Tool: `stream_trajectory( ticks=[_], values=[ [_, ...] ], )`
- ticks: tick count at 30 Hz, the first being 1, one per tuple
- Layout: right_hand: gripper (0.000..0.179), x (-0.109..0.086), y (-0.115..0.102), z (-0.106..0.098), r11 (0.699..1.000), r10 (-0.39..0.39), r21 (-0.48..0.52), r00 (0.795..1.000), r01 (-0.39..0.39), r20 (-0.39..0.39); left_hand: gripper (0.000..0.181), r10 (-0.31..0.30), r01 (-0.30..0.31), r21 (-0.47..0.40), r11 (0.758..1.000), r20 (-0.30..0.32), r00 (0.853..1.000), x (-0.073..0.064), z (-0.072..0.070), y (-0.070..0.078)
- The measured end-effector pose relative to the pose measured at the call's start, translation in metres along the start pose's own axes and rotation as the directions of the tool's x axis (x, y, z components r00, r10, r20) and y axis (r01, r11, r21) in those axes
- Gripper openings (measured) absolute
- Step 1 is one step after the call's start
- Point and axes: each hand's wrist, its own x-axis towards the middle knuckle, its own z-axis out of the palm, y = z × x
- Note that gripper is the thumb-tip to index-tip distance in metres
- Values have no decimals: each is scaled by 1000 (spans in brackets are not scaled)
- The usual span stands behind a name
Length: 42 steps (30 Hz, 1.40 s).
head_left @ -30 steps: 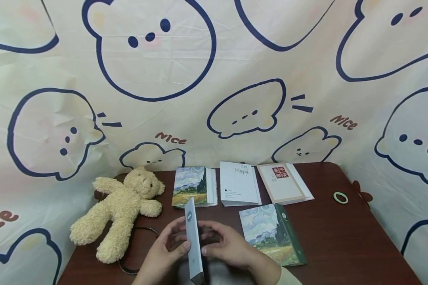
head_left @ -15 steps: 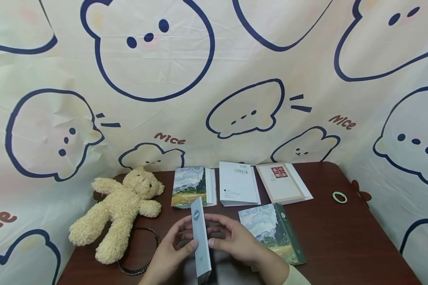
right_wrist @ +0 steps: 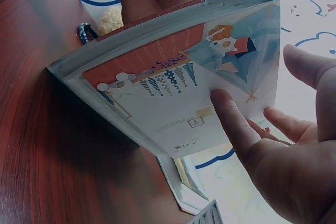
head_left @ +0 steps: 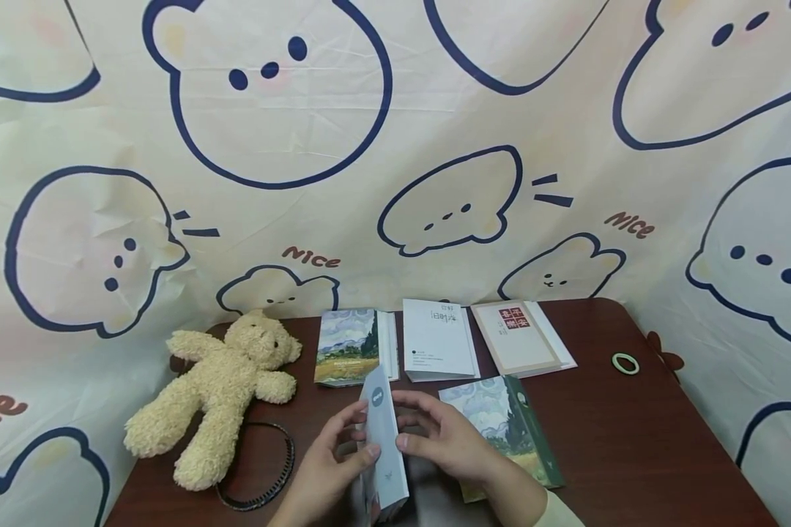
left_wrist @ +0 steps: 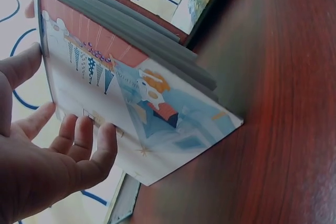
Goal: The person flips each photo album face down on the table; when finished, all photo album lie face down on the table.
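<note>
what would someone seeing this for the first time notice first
Probably the cartoon-printed backdrop filling most of the head view. Next, the cream plush bear lying at the table's left end. Then the book held between the person's left grip and right grip, front and centre.

Teddy bear (head_left: pixel 224 395), books (head_left: pixel 438 344) on brown table (head_left: pixel 646 446)

The book's spine (head_left: pixel 387 433) is pale blue, the bear (head_left: pixel 227 380) cream, the table (head_left: pixel 639 446) reddish-brown.
</note>
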Motion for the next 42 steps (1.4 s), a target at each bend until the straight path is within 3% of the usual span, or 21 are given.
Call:
stream_trajectory(
  ticks=[10,26,35,42],
  values=[
    [62,-2,3,-6,999,52,7,998,-52,-42,67,6,-6,61,998,-8,1000,2,8,0],
    [65,-14,9,-23,997,69,50,993,-64,-92,64,-13,13,0,1000,58,998,6,12,-12],
    [66,-21,15,-34,997,72,29,990,-69,-121,60,-13,10,43,999,66,998,7,13,-18],
    [67,-26,20,-36,995,98,24,982,-96,-160,58,-25,17,134,991,58,998,12,11,-27]
  ],
)
